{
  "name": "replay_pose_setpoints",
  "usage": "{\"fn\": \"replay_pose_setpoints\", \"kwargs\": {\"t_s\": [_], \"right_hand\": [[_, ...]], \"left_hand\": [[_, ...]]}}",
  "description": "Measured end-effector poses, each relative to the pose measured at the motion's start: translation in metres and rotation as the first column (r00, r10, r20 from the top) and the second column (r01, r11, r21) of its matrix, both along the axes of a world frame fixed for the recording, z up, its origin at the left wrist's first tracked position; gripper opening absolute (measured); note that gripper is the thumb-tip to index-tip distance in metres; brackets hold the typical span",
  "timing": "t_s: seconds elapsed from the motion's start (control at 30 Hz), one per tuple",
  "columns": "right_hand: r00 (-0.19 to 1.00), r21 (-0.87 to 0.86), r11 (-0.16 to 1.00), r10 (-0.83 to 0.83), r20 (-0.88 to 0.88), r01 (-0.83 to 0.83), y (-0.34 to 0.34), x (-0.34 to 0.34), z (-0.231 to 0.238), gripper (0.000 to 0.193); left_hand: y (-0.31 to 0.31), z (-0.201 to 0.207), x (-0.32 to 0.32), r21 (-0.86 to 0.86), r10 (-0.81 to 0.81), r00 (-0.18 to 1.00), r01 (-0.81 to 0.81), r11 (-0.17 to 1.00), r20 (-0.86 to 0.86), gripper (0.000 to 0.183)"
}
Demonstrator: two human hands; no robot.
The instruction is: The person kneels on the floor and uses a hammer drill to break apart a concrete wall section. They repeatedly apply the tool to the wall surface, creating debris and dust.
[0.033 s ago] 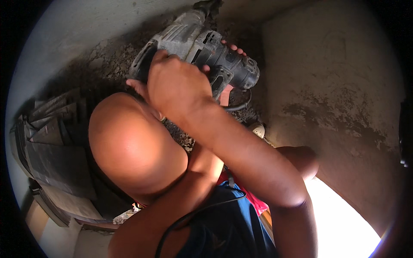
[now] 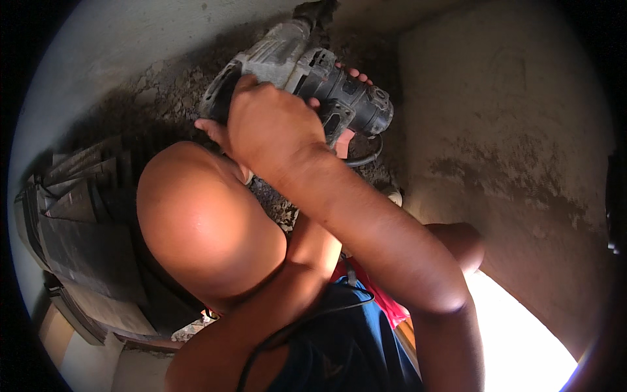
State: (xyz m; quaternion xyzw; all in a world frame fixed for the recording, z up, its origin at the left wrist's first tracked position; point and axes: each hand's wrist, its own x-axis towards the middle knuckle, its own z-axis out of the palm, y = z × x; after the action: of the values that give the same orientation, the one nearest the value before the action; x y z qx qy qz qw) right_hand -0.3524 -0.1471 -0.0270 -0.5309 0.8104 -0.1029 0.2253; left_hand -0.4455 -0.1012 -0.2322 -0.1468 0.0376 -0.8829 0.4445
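Observation:
A dusty grey and black rotary hammer (image 2: 277, 55) lies aslant, its front end toward the far corner where the wall meets the ground. My right hand (image 2: 274, 124) is closed around a grip on its near side, the thumb sticking out to the left. My left arm passes beneath the right forearm. Beyond it my left hand (image 2: 344, 141) wraps the tool's rear part, with fingertips curling over the far side. Most of that hand is hidden by the tool and my right arm. The bit's tip is lost in shadow.
Broken rubble (image 2: 153, 91) lies along the far wall. Dark flat sheets (image 2: 91, 251) are stacked at left. A stained wall (image 2: 503, 157) rises at right. My bent knee (image 2: 206, 219) is close to my right hand, and a black cable (image 2: 366, 160) loops below the tool.
The rotary hammer and my right hand have shifted very slightly right and downward. Both hands keep their hold.

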Motion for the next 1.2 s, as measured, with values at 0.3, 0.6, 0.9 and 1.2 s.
{"fn": "replay_pose_setpoints", "kwargs": {"t_s": [0.3, 0.6, 0.9, 1.2], "right_hand": [[0.997, 0.192, 0.978, -0.076, -0.020, 0.079, 0.015, -0.060, -0.006, 0.088], [0.936, -0.097, 0.983, 0.117, -0.332, -0.157, 0.104, -0.016, -0.009, 0.076], [0.947, -0.185, 0.980, 0.011, -0.321, -0.074, 0.079, -0.013, -0.012, 0.072], [0.983, -0.295, 0.955, -0.053, -0.175, -0.001, 0.065, -0.060, 0.035, 0.076]], "left_hand": [[0.002, 0.008, 0.002, -0.027, 0.031, 0.994, -0.029, 0.999, 0.101, 0.083], [0.015, 0.016, 0.000, -0.106, 0.024, 0.980, -0.003, 0.994, 0.198, 0.075], [0.017, 0.019, -0.007, -0.133, 0.033, 0.970, 0.000, 0.991, 0.242, 0.068], [0.006, 0.035, -0.008, -0.167, 0.078, 0.903, -0.007, 0.986, 0.423, 0.061]]}}
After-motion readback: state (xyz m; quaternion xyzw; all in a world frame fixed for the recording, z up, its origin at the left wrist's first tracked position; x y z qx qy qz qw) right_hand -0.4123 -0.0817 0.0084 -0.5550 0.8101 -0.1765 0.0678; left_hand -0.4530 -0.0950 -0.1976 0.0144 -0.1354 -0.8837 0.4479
